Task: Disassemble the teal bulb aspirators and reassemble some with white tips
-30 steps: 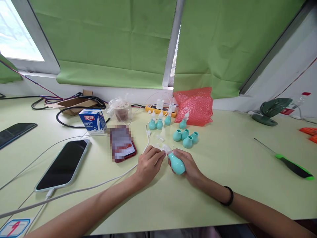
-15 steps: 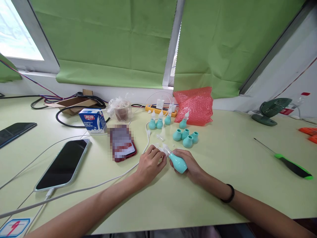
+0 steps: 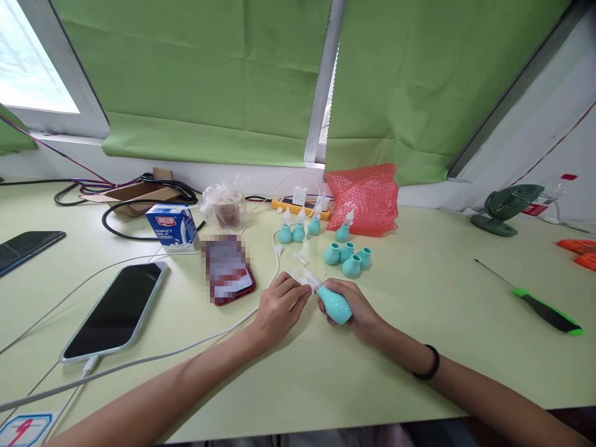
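My right hand (image 3: 347, 301) is wrapped round a turquoise bulb syringe (image 3: 336, 305), tilted so its clear nozzle (image 3: 313, 279) points up and left. At the nozzle's base, the fingertips of my left hand (image 3: 285, 305) are pinched together; they appear to grip its side, though the contact is partly hidden. Small clear plastic pieces (image 3: 300, 258) lie just beyond my hands. Further back stand several turquoise bulbs with clear nozzles (image 3: 298, 231), one of them (image 3: 343, 232) apart on the right. Nearer are several open-necked bulbs without nozzles (image 3: 352, 266).
Left of my hands lie a red-cased phone (image 3: 233, 288), a white cable (image 3: 186, 346) and a larger phone (image 3: 116, 313). A milk carton (image 3: 172, 228), yellow power strip (image 3: 291, 206) and red bubble-wrap bag (image 3: 362, 200) stand behind. A screwdriver (image 3: 544, 307) and small fan (image 3: 507, 208) are right.
My left fingers have straightened slightly at the nozzle. The bulb syringe stays in my right hand. A pale, blurred translucent shape now shows above the small clear pieces. The view has shifted slightly.
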Tool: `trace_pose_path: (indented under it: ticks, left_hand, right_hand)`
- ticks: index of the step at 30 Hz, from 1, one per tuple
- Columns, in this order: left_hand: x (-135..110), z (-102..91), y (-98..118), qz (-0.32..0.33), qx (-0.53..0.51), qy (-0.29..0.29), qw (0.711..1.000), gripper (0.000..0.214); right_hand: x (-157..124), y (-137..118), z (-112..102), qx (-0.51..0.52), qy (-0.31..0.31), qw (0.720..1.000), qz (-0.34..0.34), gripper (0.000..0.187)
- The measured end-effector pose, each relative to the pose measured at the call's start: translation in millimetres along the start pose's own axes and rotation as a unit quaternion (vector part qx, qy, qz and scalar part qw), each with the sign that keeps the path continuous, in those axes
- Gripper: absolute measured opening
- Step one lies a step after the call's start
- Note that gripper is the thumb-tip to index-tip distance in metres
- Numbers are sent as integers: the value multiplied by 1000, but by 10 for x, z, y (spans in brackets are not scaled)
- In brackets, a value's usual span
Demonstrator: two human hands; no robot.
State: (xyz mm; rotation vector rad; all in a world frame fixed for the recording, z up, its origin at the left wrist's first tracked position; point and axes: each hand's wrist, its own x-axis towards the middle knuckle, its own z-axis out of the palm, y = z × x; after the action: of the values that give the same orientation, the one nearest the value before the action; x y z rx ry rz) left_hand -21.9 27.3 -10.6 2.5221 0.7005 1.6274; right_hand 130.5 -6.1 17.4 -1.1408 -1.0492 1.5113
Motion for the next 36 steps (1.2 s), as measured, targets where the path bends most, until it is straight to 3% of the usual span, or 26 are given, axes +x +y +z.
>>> trace_pose_path:
  ticks: [8, 15, 19, 24, 27, 32, 36]
  left_hand:
    - [27, -16, 58, -35, -17, -26, 999, 8]
    - [54, -38, 91, -162, -84, -5, 983, 8]
    - [52, -33, 100, -193, -109, -2, 975, 8]
    - [51, -42, 71, -197, -103, 6, 975, 7]
    - [55, -42, 27, -154, -43, -32, 987, 8]
    - [39, -2, -69, -130, 113, -94, 980, 11]
    - [34, 0, -99, -146, 111, -107, 977, 16]
  right_hand:
    - [8, -19, -29, -48, -18, 999, -20, 25]
    - [76, -113, -99, -45, -38, 998, 20, 23]
    - [100, -121, -149, -41, -48, 998, 27, 24]
    - [138, -134, -201, 17, -13, 1000, 16, 20]
    - [160, -118, -216, 21, 11, 1000, -8, 21]
    - [148, -49, -205, -43, -25, 998, -28, 19]
    - [116, -53, -179, -129, -23, 989, -69, 20]
